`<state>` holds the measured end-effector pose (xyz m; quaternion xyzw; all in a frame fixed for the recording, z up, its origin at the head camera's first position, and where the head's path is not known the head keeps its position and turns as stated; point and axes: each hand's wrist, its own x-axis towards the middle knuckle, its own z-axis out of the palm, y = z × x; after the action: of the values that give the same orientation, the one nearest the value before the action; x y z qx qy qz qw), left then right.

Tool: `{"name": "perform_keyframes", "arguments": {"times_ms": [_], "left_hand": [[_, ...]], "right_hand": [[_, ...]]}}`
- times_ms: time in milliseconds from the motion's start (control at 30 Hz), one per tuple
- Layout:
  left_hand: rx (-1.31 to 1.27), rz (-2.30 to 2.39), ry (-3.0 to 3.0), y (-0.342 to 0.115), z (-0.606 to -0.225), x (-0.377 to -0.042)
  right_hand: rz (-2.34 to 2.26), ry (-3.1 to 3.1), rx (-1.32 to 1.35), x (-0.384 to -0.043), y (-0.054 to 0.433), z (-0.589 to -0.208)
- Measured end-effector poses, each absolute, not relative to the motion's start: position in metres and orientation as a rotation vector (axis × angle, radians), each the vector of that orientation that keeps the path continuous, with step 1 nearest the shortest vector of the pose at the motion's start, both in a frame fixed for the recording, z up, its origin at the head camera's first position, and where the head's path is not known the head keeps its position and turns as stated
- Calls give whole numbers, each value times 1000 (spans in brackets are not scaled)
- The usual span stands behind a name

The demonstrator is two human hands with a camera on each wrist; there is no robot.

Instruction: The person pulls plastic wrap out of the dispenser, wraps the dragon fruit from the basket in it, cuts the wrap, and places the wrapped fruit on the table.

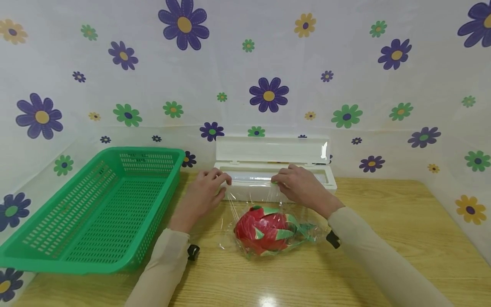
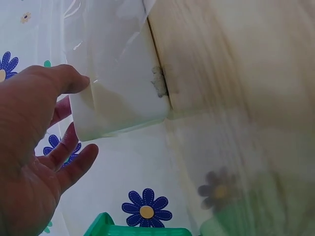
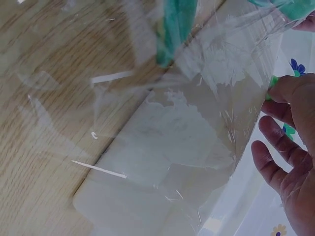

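A white cling film dispenser (image 1: pixel 249 194) stands at the back of the table, its lid (image 1: pixel 272 149) raised and a film roll (image 1: pixel 249 176) inside. Clear cling film (image 1: pixel 251 196) runs from its front edge over a red dragon fruit (image 1: pixel 261 230) with green scales, lying on the table. My left hand (image 1: pixel 205 192) pinches the dispenser's left front edge, thumb (image 2: pixel 74 81) in front. At the front edge right of the middle, my right hand (image 1: pixel 303 185) pinches a small green slide cutter (image 3: pixel 271 87), mostly hidden by the fingers.
A green plastic basket (image 1: pixel 153 238) with slotted walls stands on the left, close to my left forearm. A flower-patterned sheet (image 1: pixel 238 68) hangs behind the wooden table (image 1: pixel 383 221). Black straps or mounts (image 1: pixel 333 239) hang under the wrists.
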<state>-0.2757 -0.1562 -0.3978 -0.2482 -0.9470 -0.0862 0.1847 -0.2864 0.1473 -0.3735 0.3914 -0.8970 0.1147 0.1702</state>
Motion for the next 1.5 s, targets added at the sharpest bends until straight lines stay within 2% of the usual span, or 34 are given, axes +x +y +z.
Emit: {"name": "perform_keyframes", "arguments": {"times_ms": [367, 767, 867, 1067, 1500], "left_hand": [[-708, -362, -2677, -160, -395, -277], [-587, -414, -2649, -164, -381, -272], [-654, -415, -2561, -156, -379, -271], [-949, -327, -2521, -140, -381, -272], [-892, -228, -2516, -137, -399, -276]], "right_hand": [[321, -2532, 1108, -288, 148, -378], [319, -2520, 1113, -289, 149, -377], [320, -2517, 1120, -289, 148, -377], [337, -2517, 1121, -288, 148, -376], [343, -2531, 1113, -287, 150, -375]]}}
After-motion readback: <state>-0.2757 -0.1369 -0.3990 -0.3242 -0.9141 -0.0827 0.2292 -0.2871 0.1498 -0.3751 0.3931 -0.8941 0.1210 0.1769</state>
